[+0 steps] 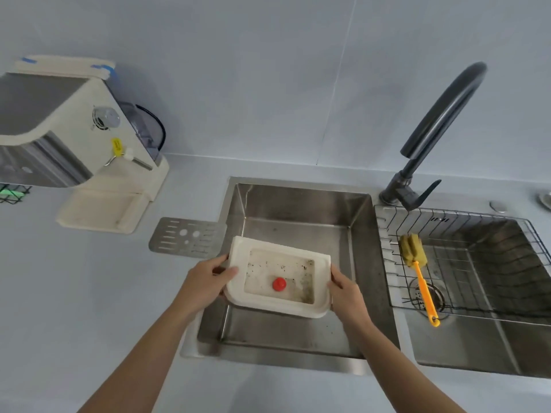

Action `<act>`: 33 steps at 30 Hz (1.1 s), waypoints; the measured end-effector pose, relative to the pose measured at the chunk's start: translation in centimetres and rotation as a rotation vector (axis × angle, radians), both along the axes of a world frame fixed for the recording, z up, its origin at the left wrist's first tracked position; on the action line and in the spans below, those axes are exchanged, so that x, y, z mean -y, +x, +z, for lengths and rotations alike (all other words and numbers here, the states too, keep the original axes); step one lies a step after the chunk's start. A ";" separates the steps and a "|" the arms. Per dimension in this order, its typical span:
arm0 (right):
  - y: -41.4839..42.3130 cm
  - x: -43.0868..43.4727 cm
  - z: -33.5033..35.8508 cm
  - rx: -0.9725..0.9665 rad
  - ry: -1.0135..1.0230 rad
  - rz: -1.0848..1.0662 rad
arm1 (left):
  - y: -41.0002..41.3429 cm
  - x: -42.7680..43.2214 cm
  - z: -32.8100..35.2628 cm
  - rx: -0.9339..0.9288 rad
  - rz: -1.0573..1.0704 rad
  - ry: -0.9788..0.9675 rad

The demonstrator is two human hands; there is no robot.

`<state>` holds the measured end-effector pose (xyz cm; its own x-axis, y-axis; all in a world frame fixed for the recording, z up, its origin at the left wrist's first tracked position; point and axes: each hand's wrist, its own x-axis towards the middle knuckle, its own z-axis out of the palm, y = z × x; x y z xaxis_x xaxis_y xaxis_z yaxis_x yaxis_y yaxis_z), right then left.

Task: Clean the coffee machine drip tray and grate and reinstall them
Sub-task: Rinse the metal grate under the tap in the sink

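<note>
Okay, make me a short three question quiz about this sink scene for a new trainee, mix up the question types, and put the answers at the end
1. True or false: both hands hold the white plastic drip tray over the left steel sink basin.
2. Where does the perforated metal grate lie?
A. in the wire basket
B. flat on the counter left of the sink
C. on the coffee machine
3. Fill in: the yellow sponge brush with the orange handle rests in the ____ over the right basin.

Key
1. True: the left hand and right hand grip opposite ends; dark specks and a red round float show inside.
2. B
3. wire basket
</note>
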<state>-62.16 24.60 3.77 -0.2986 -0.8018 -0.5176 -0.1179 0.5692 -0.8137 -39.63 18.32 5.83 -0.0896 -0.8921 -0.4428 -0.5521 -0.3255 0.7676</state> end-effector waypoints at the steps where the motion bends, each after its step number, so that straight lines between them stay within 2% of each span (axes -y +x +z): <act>1: 0.2 0.0 -0.1 0.051 0.001 -0.009 | 0.0 0.3 0.3 0.022 -0.019 0.009; 11: 3.7 0.0 -3.0 0.480 0.087 -0.184 | -0.8 5.3 3.5 0.309 -0.223 -0.063; 16: 5.4 0.7 -3.9 0.648 0.149 -0.329 | -2.1 7.9 4.6 0.511 -0.299 -0.122; 24: 7.6 1.6 -2.8 1.012 0.256 -0.517 | -6.9 12.1 5.6 0.763 -0.491 -0.249; 30: 8.7 2.1 -3.1 1.234 0.340 -0.659 | -11.5 12.8 5.7 0.865 -0.599 -0.325; 33: 9.0 2.1 -2.7 1.280 0.375 -0.643 | -13.1 12.3 5.9 0.898 -0.621 -0.354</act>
<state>-53.15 22.47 1.09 0.2658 -0.4753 -0.8387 0.8974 0.4399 0.0351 -52.74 6.01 11.77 -0.3365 -0.8919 -0.3023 -0.9367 0.3501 0.0098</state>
